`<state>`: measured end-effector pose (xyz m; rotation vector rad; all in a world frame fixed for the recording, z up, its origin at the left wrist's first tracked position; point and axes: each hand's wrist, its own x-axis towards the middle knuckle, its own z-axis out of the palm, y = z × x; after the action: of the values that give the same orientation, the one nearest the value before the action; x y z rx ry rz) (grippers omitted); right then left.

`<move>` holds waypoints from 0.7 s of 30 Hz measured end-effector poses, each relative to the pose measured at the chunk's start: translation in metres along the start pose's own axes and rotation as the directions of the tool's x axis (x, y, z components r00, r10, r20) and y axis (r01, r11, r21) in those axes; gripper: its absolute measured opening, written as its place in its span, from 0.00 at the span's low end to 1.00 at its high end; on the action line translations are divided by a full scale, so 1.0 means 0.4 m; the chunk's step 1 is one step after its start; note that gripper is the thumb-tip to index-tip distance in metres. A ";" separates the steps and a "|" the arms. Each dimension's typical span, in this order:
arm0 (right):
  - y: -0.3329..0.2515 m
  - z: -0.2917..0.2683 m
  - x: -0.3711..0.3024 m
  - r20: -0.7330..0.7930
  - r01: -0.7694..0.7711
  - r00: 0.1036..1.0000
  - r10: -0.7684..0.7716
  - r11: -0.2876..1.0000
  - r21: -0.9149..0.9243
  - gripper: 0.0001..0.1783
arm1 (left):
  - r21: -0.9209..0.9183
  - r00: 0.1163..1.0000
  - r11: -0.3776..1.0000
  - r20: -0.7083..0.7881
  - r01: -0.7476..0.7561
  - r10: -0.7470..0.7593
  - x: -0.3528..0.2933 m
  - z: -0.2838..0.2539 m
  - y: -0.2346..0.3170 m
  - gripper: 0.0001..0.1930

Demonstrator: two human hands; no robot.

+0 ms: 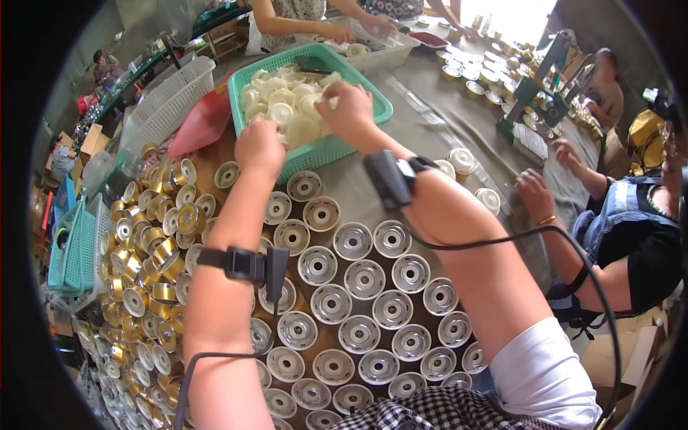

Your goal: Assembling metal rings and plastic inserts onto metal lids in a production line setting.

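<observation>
The L hand (pixel 260 145) was held w/ fingers drawn nearly together at the near-L rim; the R hand (pixel 349 111) was held w/ fingers curled over the heap; whether a piece was gripped in either couldn't be told. The pale, translucent, round plastic discs (pixel 281 112) were heaped in the green, rectangular, perforated plastic basket (pixel 308 161), right by both hands. Prob. light, fairly stiff & a bit slippery, they were judged best taken by the edge, bet. thumb & forefinger, w/o pressing thin parts. Movement was bounded by the raised basket walls; to the L a red, scoop-shaped tray (pixel 203 123) was set close. Nearer, silver-and-white, round, metal-looking cups (pixel 355 337) were ranged below the forearms, w/ gold, ring-shaped pieces (pixel 152 258) piled L. More room was offered R, on the grey covering (pixel 459 100), though a clear, flat strip (pixel 435 127) was laid there & a co-worker's hand (pixel 534 195) was held beyond.
</observation>
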<state>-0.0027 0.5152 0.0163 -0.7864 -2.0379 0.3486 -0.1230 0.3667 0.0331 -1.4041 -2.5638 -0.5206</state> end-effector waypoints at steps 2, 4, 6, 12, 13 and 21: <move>0.022 -0.050 -0.008 0.085 -0.268 0.963 0.255 0.891 0.367 0.16 | -0.008 0.988 0.997 -0.138 -0.075 0.073 -0.020 0.009 0.000 0.12; 0.016 -0.122 -0.069 0.343 -0.531 0.847 0.407 0.597 0.601 0.15 | -0.027 0.989 0.998 -0.140 -0.057 0.052 -0.023 0.012 -0.061 0.11; -0.014 -0.254 -0.153 0.597 -0.732 0.646 0.475 0.166 0.660 0.16 | -0.096 0.984 0.993 -0.175 -0.063 0.045 -0.019 0.012 -0.079 0.11; 0.066 -0.441 -0.384 0.697 -0.739 0.664 0.270 0.377 0.559 0.19 | -0.962 0.916 0.272 -0.096 0.015 -0.390 -0.028 0.033 -0.095 0.07; 0.050 -0.429 -0.414 0.617 -0.544 0.770 0.164 0.674 0.500 0.22 | -1.000 0.906 -0.025 0.011 0.001 -0.422 -0.025 0.024 -0.104 0.07; -0.008 -0.378 -0.490 0.717 0.294 0.663 -0.215 0.956 0.015 0.35 | -0.828 0.820 -0.477 0.476 0.295 -0.317 -0.067 -0.070 -0.166 0.11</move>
<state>0.1987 0.3774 -0.0247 -0.4235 -2.8903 0.4340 -0.1647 0.3022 0.0359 -0.2175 -1.8673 -3.4459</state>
